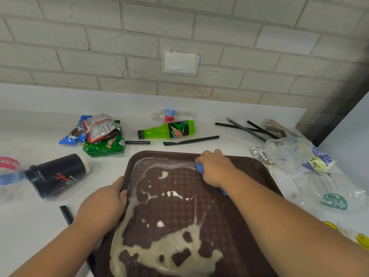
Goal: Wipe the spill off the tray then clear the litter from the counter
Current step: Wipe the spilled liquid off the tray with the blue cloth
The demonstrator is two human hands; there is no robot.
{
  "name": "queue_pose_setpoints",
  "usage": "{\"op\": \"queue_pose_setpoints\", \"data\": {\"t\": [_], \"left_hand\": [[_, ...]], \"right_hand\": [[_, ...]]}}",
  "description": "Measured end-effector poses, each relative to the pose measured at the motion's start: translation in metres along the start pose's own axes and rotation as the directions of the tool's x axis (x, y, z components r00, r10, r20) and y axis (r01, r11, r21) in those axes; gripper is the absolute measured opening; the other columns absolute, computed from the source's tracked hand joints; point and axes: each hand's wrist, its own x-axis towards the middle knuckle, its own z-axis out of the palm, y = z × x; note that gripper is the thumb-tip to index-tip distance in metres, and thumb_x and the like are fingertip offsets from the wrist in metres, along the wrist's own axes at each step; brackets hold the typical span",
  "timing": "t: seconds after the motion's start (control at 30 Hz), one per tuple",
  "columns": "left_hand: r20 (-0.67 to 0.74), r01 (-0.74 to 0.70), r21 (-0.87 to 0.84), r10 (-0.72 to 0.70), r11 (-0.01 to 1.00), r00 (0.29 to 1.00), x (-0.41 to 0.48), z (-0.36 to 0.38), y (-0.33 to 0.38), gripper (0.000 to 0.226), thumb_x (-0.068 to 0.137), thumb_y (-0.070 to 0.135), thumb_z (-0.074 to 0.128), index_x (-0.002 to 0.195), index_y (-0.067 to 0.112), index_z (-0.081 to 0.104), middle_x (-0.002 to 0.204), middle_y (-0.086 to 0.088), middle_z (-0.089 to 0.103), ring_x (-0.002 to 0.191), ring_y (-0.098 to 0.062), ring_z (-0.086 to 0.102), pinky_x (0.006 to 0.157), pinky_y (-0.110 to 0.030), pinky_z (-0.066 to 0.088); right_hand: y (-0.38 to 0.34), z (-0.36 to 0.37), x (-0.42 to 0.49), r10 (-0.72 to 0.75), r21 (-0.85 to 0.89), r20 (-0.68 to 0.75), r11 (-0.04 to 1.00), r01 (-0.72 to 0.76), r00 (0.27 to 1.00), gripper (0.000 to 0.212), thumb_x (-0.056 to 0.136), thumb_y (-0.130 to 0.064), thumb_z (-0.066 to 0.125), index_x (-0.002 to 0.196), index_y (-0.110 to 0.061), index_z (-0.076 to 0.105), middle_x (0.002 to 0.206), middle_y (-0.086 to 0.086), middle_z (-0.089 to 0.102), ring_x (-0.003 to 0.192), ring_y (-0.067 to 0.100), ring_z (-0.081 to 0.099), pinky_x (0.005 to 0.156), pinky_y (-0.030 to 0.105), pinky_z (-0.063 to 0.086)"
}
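Nearest the lens, at the bottom centre of the frame, a pale, milky spill (169, 254) pools on the brown tray (183, 178), with thinner streaks and drops running up towards the tray's far edge. The tray sits on a white counter (30, 226) and fills the lower middle of the frame. At the far left lies a clear cup (9, 172) with a red band, and just right of it a black cup (56, 174) lies on its side. Below that lies a short black straw piece (66, 214). The left hand (101, 204) grips the tray's left rim, fingers curled over the edge. Above it, in the middle left, is a heap of snack wrappers (99, 134), then a green bottle (167, 129) on its side with a flattened clear bottle (173, 115) behind it and a black straw (191, 140) in front. The right hand (215, 168) is closed on a blue cloth (199, 166), pressing it onto the tray near the far rim. Right of the tray are a foil ball (259, 154), a crumpled plastic bag (287, 152) with more black straws (249, 128) above, and a clear Starbucks cup (333, 198) at the right edge.
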Motion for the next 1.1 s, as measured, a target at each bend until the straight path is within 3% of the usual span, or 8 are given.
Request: {"op": "queue_pose_setpoints", "data": {"t": [0.13,0.23,0.4,0.57,0.67,0.8,0.97,1.1], "left_hand": [[-0.003,0.004,-0.020,-0.004,1.000,1.000,-0.001,-0.001,0.002,0.027,0.096,0.029,0.037,0.122,0.026,0.045,0.085,-0.002,0.064,0.074,-0.020,0.050,0.067,-0.032,0.045],[-0.023,0.003,-0.012,-0.003,1.000,1.000,-0.002,0.000,0.004,0.027,0.097,0.029,0.036,0.122,0.026,0.045,0.088,-0.003,0.066,0.074,-0.020,0.049,0.066,-0.032,0.045],[-0.026,-0.008,-0.006,0.008,1.000,1.000,-0.003,0.000,0.005,0.025,0.097,0.029,0.035,0.120,0.027,0.044,0.076,0.003,0.054,0.073,-0.020,0.049,0.064,-0.032,0.043],[-0.033,-0.003,0.000,0.003,1.000,0.999,-0.004,-0.001,0.006,0.024,0.097,0.028,0.035,0.119,0.025,0.045,0.075,0.001,0.053,0.072,-0.021,0.048,0.063,-0.032,0.040],[-0.027,0.006,-0.003,-0.006,1.000,1.000,-0.004,-0.001,0.006,0.024,0.097,0.028,0.035,0.119,0.024,0.045,0.081,-0.003,0.061,0.072,-0.022,0.048,0.065,-0.033,0.042],[-0.027,0.016,0.003,-0.016,1.000,1.000,-0.003,0.000,0.005,0.024,0.097,0.028,0.035,0.119,0.024,0.045,0.085,-0.005,0.065,0.072,-0.021,0.048,0.063,-0.032,0.041],[-0.022,0.016,0.001,-0.016,1.000,1.000,-0.003,0.000,0.006,0.026,0.097,0.029,0.035,0.121,0.025,0.044,0.087,-0.005,0.066,0.073,-0.021,0.048,0.065,-0.032,0.042],[-0.030,0.031,-0.004,-0.031,1.000,0.999,-0.002,0.001,0.003,0.027,0.097,0.029,0.036,0.122,0.025,0.044,0.088,-0.006,0.066,0.072,-0.021,0.046,0.063,-0.032,0.039]], "right_hand": [[-0.001,-0.005,0.001,-0.146,0.082,0.098,0.987,0.138,0.984,0.053,0.091,-0.006,0.048,0.140,-0.028,0.047,0.142,-0.003,0.041,0.118,0.026,0.037,0.099,0.042,0.041],[0.008,-0.010,0.007,-0.074,0.218,0.091,0.975,0.052,0.993,0.050,0.087,-0.002,0.049,0.129,-0.029,0.058,0.135,0.004,0.048,0.116,0.027,0.045,0.099,0.041,0.043],[-0.001,-0.002,0.000,-0.109,0.037,0.086,0.994,0.106,0.990,0.051,0.093,-0.008,0.047,0.141,-0.024,0.045,0.140,-0.001,0.039,0.116,0.028,0.036,0.098,0.040,0.040],[0.009,-0.009,0.013,-0.042,0.300,0.146,0.954,-0.004,0.988,0.049,0.082,-0.002,0.054,0.124,-0.025,0.063,0.130,0.005,0.052,0.114,0.028,0.049,0.094,0.040,0.046],[0.001,0.001,0.011,0.021,0.116,0.070,0.993,-0.029,0.997,0.048,0.086,-0.008,0.053,0.132,-0.023,0.053,0.131,0.005,0.044,0.110,0.028,0.040,0.081,0.037,0.041],[-0.005,-0.007,0.005,-0.176,0.159,0.129,0.975,0.155,0.976,0.052,0.091,-0.004,0.047,0.138,-0.026,0.050,0.142,-0.001,0.040,0.119,0.028,0.040,0.103,0.039,0.038],[-0.004,0.000,0.015,0.009,0.149,0.091,0.989,-0.023,0.996,0.052,0.086,-0.009,0.054,0.135,-0.026,0.050,0.135,0.006,0.044,0.111,0.029,0.044,0.085,0.037,0.043],[-0.015,-0.004,0.007,-0.190,0.079,0.114,0.980,0.181,0.975,0.053,0.092,-0.006,0.047,0.141,-0.027,0.045,0.144,-0.003,0.037,0.116,0.029,0.038,0.099,0.038,0.039]]}}
